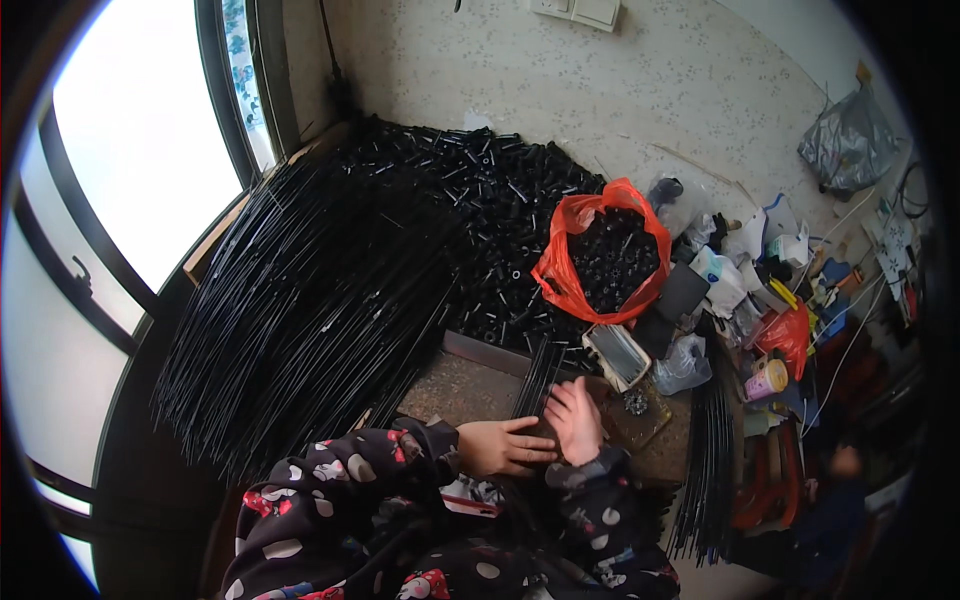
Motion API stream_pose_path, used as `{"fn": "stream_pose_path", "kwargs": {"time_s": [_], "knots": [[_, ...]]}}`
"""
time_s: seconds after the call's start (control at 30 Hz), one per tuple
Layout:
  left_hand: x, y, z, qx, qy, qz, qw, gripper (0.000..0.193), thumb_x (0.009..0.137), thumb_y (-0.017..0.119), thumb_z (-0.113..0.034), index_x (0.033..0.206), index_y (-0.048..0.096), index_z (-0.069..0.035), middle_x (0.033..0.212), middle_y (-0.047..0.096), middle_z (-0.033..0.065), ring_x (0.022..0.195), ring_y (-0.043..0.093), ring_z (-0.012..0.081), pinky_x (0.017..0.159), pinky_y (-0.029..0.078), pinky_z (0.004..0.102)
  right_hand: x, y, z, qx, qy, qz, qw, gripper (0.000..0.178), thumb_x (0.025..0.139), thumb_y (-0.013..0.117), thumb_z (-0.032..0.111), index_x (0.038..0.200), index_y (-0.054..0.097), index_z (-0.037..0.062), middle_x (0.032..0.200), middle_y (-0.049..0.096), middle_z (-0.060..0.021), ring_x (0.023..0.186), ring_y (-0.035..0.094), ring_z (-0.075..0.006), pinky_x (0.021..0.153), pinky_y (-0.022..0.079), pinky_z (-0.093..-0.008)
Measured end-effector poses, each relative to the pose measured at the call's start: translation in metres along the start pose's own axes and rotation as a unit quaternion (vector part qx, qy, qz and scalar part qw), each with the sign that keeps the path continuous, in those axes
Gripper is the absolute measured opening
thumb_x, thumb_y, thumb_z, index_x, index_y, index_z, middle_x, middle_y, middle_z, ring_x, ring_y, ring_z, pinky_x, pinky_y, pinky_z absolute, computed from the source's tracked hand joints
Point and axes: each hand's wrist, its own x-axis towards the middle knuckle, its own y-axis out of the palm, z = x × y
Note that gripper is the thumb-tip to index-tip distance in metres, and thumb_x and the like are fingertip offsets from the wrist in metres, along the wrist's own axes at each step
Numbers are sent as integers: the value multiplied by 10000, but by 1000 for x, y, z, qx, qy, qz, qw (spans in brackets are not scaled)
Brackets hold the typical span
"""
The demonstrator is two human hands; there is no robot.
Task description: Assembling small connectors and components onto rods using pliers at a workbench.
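A small bundle of thin black rods (537, 380) lies on the brown worktop (450, 385), pointing away from me. Across its near end my left hand (497, 447) rests palm down, fingers stretched out to the right. Along the bundle's right side my right hand (576, 422) stands with its palm turned left and its fingers straight. Neither hand is wrapped round anything. The rods' near ends are hidden under my left hand. To the right of my right hand is a little cluster of dark, toothed-looking pieces (636, 402).
A big stack of long black rods (310, 290) fills the left. Behind lies a heap of small black tubular parts (510, 200), with a red plastic bag (553, 262) of dark pieces. A whitish tray (617, 357), more rods (705, 470) and a pink cup (766, 380) are at right.
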Motion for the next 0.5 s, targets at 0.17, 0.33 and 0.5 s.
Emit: {"fn": "stream_pose_path", "kwargs": {"time_s": [0.17,0.33,0.5], "knots": [[-8,11,6,41,52,-1,998,249,725,544,-206,921,633,-81,1261,473,83,1215,396,268,1050,196,520,28,31,4,34,77,247,965,524,900,429,448,1248,379,60,1233,466,-145,1161,437,-259,941,363,-381],[-5,-5,5,-59,-61,-63,994,260,709,568,-219,929,647,-106,1301,441,92,1234,384,251,1042,227,486,50,50,75,-412,-379,46,827,307,829,577,86,1123,534,10,1037,586,-101,915,563,-152,769,435,-262],[-2,-1,10,-85,-44,-32,995,288,737,562,-254,969,625,-96,1346,397,88,1242,375,255,1040,230,465,107,66,98,-626,-465,-78,621,493,639,743,265,1020,578,-1,915,536,-146,871,543,-296,737,447,-372]]}}
